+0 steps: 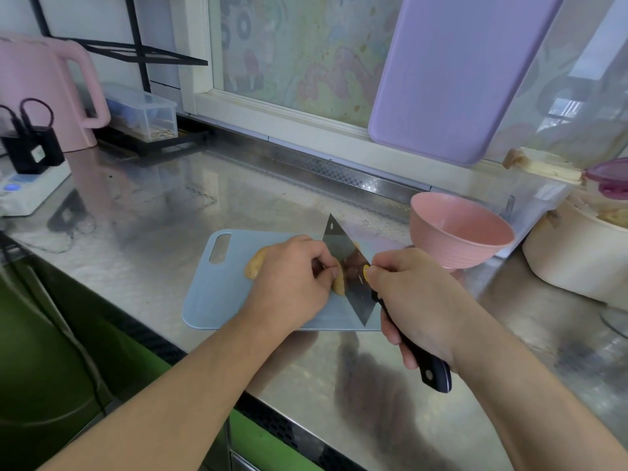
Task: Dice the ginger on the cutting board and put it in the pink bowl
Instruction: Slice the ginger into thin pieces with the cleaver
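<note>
Yellow ginger (254, 265) under left hand (289, 283) grip (fingers curled); right hand (413, 300) grips knife (346, 256).

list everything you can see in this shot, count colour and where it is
cutting board: 1, pale blue, on the steel counter, centre
ginger: 1 piece, tan, on the cutting board, mostly under the left hand
knife: 1, steel blade, black handle, blade over the ginger
pink bowl: 1, pink, right of the cutting board
counter: 1, stainless steel
kettle: 1, pink, back left
clear box: 1, transparent, beside the kettle
power strip: 1, white, far left, black adapters plugged in
purple board: 1, lilac, leaning on the window
cream pot: 1, cream, far right
left hand: 1, holding the ginger
right hand: 1, gripping the knife handle
</note>
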